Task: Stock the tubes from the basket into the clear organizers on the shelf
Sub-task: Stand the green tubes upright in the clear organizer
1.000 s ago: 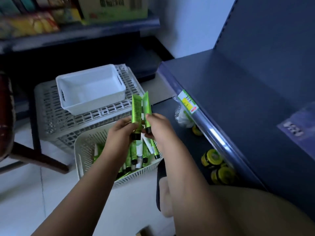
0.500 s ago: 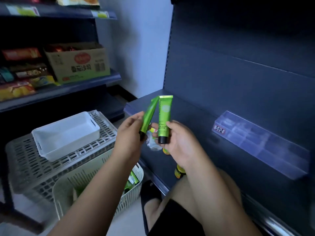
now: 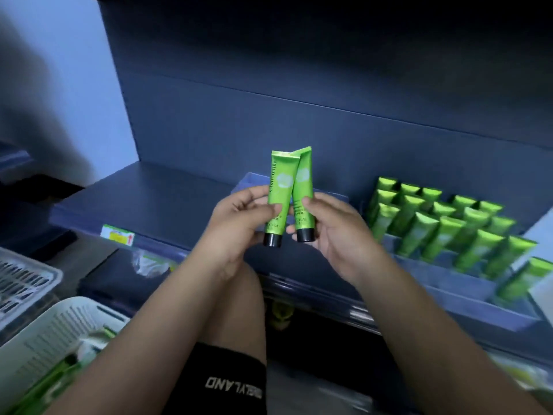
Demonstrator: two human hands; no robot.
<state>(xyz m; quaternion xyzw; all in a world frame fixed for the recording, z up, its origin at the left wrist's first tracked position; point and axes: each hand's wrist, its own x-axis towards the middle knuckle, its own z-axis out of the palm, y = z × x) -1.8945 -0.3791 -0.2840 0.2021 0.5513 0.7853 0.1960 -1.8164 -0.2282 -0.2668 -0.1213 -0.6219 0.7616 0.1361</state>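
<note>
Since half a second ago the view has swung right along the shelf (image 3: 155, 193). Both hands have risen in front of it, and the two tubes, then splayed apart, now stand nearly upright with their crimped tops crossing.

The left hand (image 3: 239, 218) pinches the left tube (image 3: 279, 190) low on its body, thumb on the front and fingers curled behind. The right hand (image 3: 341, 235) pinches the right tube (image 3: 303, 187) the same way, with its thumb on the side. Both black caps point down. The tubes are held in the air just in front of the shelf, above its front edge, and touch nothing on it.

On the shelf, to the right, a clear organizer (image 3: 449, 283) is in view. It holds rows of green tubes (image 3: 443, 223) that stand caps down and lean back towards the rear panel. A second clear organizer (image 3: 251, 182) sits on the shelf right behind the hands. Most of it is hidden, so I cannot tell what is in it.

A yellow and green price tag (image 3: 117, 234) is stuck on the shelf's front edge, to the left. Below the shelf and left of it, at the bottom corner of the view, is the white basket (image 3: 59, 322), with blurred green tubes (image 3: 59, 372) inside. A slotted crate (image 3: 21, 283) lies beyond the basket, farther left. Below the shelf edge, between the forearms, a knee and black shorts (image 3: 233, 381) with white lettering show.
</note>
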